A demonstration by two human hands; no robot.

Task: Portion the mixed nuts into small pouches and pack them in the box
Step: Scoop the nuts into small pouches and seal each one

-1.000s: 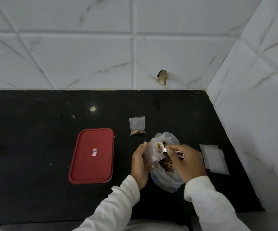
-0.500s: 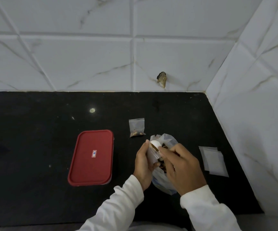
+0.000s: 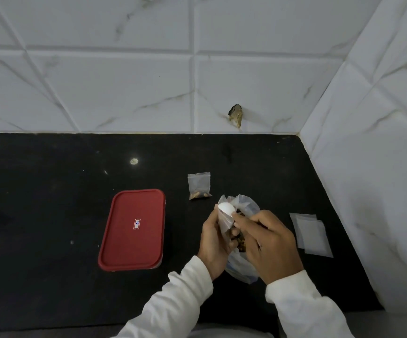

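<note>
Left hand: the left hand point(image 3: 216, 242) curls round a small clear pouch point(image 3: 223, 224) and holds it upright over the nut bag.
Right hand: the right hand point(image 3: 268, 245) has its fingers curled, pinching a white scoop point(image 3: 225, 208) tipped at the pouch mouth; the handle is hidden.
Nut bag: the nut bag point(image 3: 242, 267) lies under both hands.
Edges: the empty pouches point(image 3: 311, 234) lie near the right wall point(image 3: 368, 154); the back wall point(image 3: 124, 81) meets it in a corner.
Open room: the red-lidded box point(image 3: 133, 229) lies well apart to the left of the hands; a filled pouch point(image 3: 199, 186) lies just behind the bag.
Surface: a glossy black counter point(image 3: 51, 191).
Room: pale marbled tiles, dim light.
</note>
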